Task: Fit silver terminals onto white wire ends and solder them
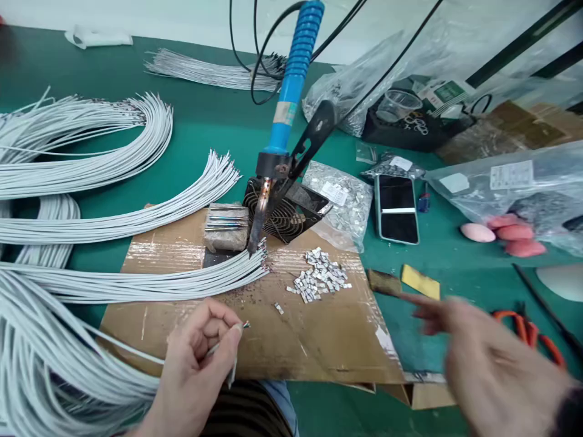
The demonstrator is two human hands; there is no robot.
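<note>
My left hand [204,358] is closed in a pinch on a white cable [232,371], whose stripped end with fine wires pokes out past the thumb. My right hand [483,352], blurred by motion, is at the right with its index finger stretched toward a yellow sponge [421,281] and a brown, used sponge [384,282]. I see nothing in it. A pile of small metal connectors [319,274] lies on the cardboard sheet [314,340], with one loose connector [279,308] nearer my left hand. Above them a blue soldering iron [291,85] hangs tip-down in a black clamp [316,136].
Thick bundles of white cable [86,167] cover the left side. Under the iron tip are a block with metal rods [226,226] and a fan [286,215]. A phone [396,209], bagged connectors [341,197], pink pieces [514,233] and orange-handled pliers [531,334] lie to the right.
</note>
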